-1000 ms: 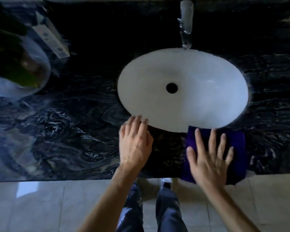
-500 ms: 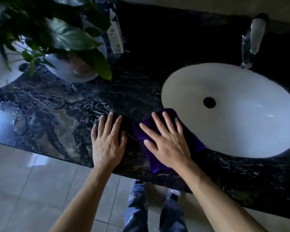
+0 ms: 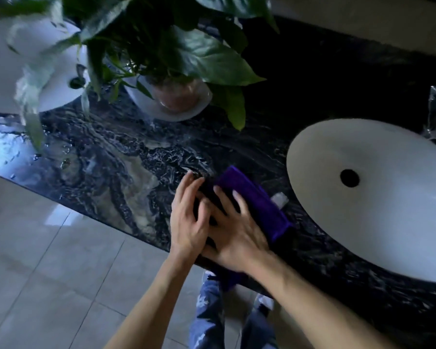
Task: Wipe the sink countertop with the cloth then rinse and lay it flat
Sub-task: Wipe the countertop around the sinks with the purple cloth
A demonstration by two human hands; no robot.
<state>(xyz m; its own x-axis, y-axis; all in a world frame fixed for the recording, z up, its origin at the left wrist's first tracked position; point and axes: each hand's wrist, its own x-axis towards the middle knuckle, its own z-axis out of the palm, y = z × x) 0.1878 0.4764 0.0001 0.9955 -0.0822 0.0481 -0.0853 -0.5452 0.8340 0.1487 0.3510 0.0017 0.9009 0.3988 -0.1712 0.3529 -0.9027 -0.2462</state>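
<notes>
My right hand (image 3: 233, 233) lies palm-down with fingers (image 3: 225, 197) spread flat, pressing on the folded purple microfibre cloth (image 3: 259, 207); it grips nothing, only bears down. My left hand (image 3: 188, 217) sits just beside it on the left, fingers extended and slightly fanned, its fingertips (image 3: 190, 177) touching the stone at the cloth's left edge, thumb tucked against my right hand. It too has hold of nothing that I can see, though where the two hands overlap is dark and hard to read.

The cloth lies on the near edge of the black veined marble countertop (image 3: 126, 172), between my hands and the white oval sink basin (image 3: 378, 197) on the right, with one corner drooping over the near edge below my right wrist. A small pale scrap (image 3: 279, 199) lies just beside the cloth's far right edge.

Further out, on the far left, a leafy green plant (image 3: 186, 54) stands in a round white pot (image 3: 166, 107), its leaves hanging over the stone. Beyond it, far left, a second white basin (image 3: 15, 79) shows. The left part of the counter glistens with water droplets. Below the near edge are pale floor tiles (image 3: 61, 273) and my blue patterned trousers (image 3: 209, 313).
</notes>
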